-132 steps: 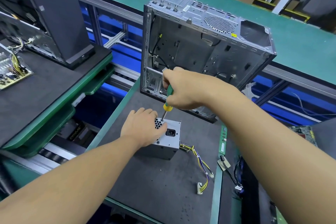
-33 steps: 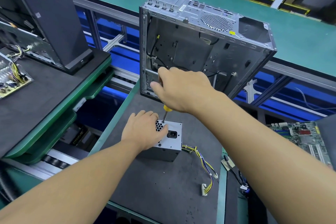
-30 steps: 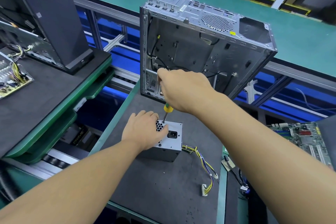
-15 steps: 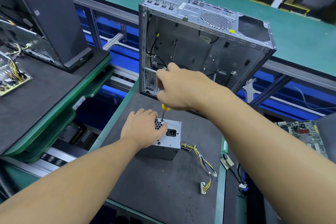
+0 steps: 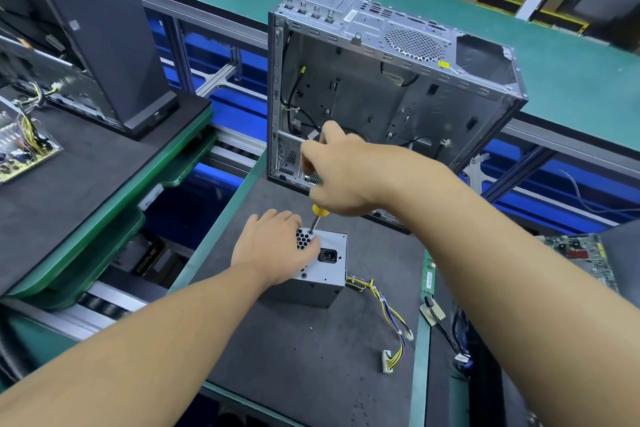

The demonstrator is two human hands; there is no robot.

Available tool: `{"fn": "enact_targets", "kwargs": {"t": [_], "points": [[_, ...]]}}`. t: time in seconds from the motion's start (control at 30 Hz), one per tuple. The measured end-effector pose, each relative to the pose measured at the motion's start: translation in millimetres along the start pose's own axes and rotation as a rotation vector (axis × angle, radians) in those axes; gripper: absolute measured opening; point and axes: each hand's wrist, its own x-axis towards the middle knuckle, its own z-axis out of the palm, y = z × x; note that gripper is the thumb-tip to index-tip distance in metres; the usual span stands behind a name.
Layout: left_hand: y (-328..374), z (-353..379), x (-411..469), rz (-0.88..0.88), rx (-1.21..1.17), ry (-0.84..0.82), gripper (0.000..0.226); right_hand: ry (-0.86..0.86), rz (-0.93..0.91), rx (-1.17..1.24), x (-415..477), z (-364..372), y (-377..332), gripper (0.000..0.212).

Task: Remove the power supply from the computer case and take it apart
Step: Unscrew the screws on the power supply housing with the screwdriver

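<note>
At left, black tower (image 5: 93, 28) and wired circuit board (image 5: 20, 149); at right, green motherboard (image 5: 581, 253).

Both bare forearms are stretched forward. The left hand (image 5: 273, 248) is laid palm-down on the power supply (image 5: 332, 272), fingers bent over its edge. The right hand (image 5: 343, 177) is held above it, fist closed round the screwdriver (image 5: 319, 211), knuckles upward.
</note>
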Motion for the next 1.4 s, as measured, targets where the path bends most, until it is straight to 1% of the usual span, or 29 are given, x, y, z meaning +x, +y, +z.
{"fn": "enact_targets", "kwargs": {"t": [0.1,0.2,0.23,0.33,0.4,0.43,0.5,0.53,0.63,0.67,0.73,0.8,0.87,0.93,0.97,1.0,1.07,1.17,1.23,1.3,1.4], "points": [[-0.5,-0.2,-0.7,0.006,0.002,0.001,0.045,0.026,0.069,-0.002,1.0,0.4,-0.6,0.029],[-0.8,0.1,-1.3,0.006,0.006,0.009,0.046,0.112,0.018,-0.003,3.0,4.6,-1.1,0.012],[-0.7,0.0,-1.5,0.007,0.005,0.011,0.046,0.114,-0.006,-0.011,2.6,4.9,-1.1,0.012],[-0.5,-0.2,-1.2,0.005,-0.003,0.013,0.045,0.039,-0.061,0.023,0.8,1.6,-1.3,0.021],[-0.5,0.1,-1.0,0.002,-0.008,0.01,0.046,0.006,-0.053,0.042,-0.3,0.7,-2.7,0.018],[-0.5,0.5,-0.8,0.001,-0.006,0.007,0.047,0.016,-0.029,0.027,0.4,1.1,-3.0,0.018],[-0.7,1.3,-0.7,0.003,0.006,0.01,0.049,0.061,0.044,-0.013,1.6,1.3,-3.7,0.029],[-0.6,1.3,-1.0,0.004,0.011,0.015,0.049,0.082,0.064,-0.009,2.3,1.7,-3.7,0.029],[-0.7,0.9,-1.6,0.003,0.008,0.015,0.05,0.12,0.005,0.019,5.6,4.7,-2.2,0.01],[-0.6,0.9,-1.4,0.003,0.004,0.012,0.051,0.102,-0.022,0.046,5.0,4.9,-1.7,0.011],[-0.6,0.9,-1.0,0.006,-0.002,0.006,0.054,0.047,-0.056,0.114,2.9,3.0,-1.6,0.018],[-0.6,0.9,-0.3,0.007,0.002,-0.009,0.055,0.033,-0.077,0.14,2.1,2.4,-2.8,0.02],[-0.6,1.2,0.2,0.007,0.011,-0.014,0.055,0.073,-0.05,0.124,3.5,5.1,-3.6,0.017],[-0.9,1.5,-0.2,0.006,0.014,-0.011,0.054,0.158,0.016,0.076,4.5,6.8,-5.5,0.029],[-1.0,1.5,-0.4,0.004,0.012,-0.01,0.054,0.2,0.041,0.067,4.7,6.7,-6.1,0.031],[-0.9,1.4,-0.5,0.003,0.008,-0.011,0.054,0.231,0.049,0.067,5.2,6.9,-5.8,0.028],[-0.8,0.8,-0.3,0.003,0.002,-0.014,0.054,0.21,0.03,0.083,6.5,7.1,-4.6,0.013],[-1.0,-0.2,-0.3,0.003,-0.003,-0.019,0.053,0.094,-0.004,0.162,4.6,5.6,-3.7,0.015],[-0.5,-1.0,-0.8,0.005,-0.004,-0.021,0.052,0.079,-0.002,0.198,2.8,5.0,-4.6,0.015],[0.2,-1.9,-0.6,0.006,0.001,-0.024,0.051,0.109,0.034,0.196,3.4,6.8,-5.1,0.015],[-0.2,-2.8,-0.8,0.011,0.004,-0.024,0.052,0.18,0.07,0.13,4.5,11.0,-5.9,0.02]]}}
